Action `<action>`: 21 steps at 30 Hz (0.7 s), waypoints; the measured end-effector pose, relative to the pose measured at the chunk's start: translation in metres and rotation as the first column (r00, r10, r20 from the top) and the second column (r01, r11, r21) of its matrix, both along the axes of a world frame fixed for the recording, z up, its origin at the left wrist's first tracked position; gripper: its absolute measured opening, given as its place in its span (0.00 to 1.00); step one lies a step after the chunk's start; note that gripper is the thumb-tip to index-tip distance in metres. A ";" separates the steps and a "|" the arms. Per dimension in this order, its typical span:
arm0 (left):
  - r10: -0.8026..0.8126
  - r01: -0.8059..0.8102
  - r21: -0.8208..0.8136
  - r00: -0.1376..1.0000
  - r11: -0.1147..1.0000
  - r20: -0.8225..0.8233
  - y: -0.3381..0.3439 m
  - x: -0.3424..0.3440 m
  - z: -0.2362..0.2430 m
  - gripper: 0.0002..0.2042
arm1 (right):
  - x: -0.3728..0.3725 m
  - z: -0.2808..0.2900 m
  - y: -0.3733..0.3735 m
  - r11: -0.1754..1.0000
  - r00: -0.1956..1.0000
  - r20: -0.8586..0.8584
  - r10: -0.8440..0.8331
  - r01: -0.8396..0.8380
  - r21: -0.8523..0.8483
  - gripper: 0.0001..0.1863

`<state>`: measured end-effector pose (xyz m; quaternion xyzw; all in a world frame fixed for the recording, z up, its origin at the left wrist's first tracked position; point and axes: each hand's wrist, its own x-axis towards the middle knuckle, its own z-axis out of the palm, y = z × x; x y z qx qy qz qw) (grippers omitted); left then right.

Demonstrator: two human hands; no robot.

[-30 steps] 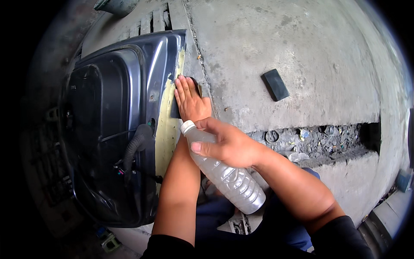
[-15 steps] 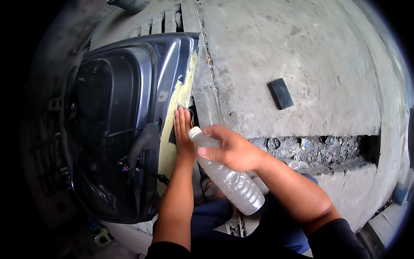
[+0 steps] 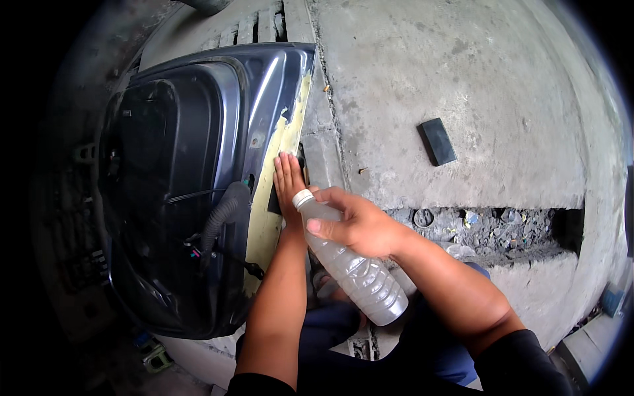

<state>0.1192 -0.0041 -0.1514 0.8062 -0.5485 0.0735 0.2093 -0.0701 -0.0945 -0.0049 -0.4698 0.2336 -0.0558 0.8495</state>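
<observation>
A dark car door lies on the left with a pale yellow filler strip along its right edge. My left hand lies on that edge with fingers stretched and close together; a dark piece, too hidden to name, shows under it. My right hand grips a cloudy, ribbed plastic bottle with a white cap, tilted just over my left wrist. A black ribbed hose and connectors rest on the door.
A dark rectangular block lies on the concrete floor at the right. A rubble-filled trench runs below it. A slotted concrete section and a grey container sit at the top.
My left hand has slid along the filler strip toward me, mostly in the first half second. My right hand still holds the bottle near that wrist. The view has shifted slightly.
</observation>
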 end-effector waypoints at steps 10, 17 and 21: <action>0.007 -0.004 0.051 0.999 0.999 -0.052 0.010 0.006 -0.011 0.31 | 0.004 -0.006 0.008 0.989 0.994 0.107 0.011 0.005 -0.148 0.32; 0.052 -0.049 0.099 0.998 0.994 -0.027 -0.073 -0.015 0.037 0.33 | 0.005 -0.002 0.010 0.976 0.998 -0.029 0.048 -0.053 -0.211 0.34; -0.010 0.015 0.075 0.997 0.997 -0.072 -0.033 -0.017 0.015 0.33 | 0.000 -0.002 0.003 0.968 0.993 -0.073 0.091 -0.105 -0.227 0.32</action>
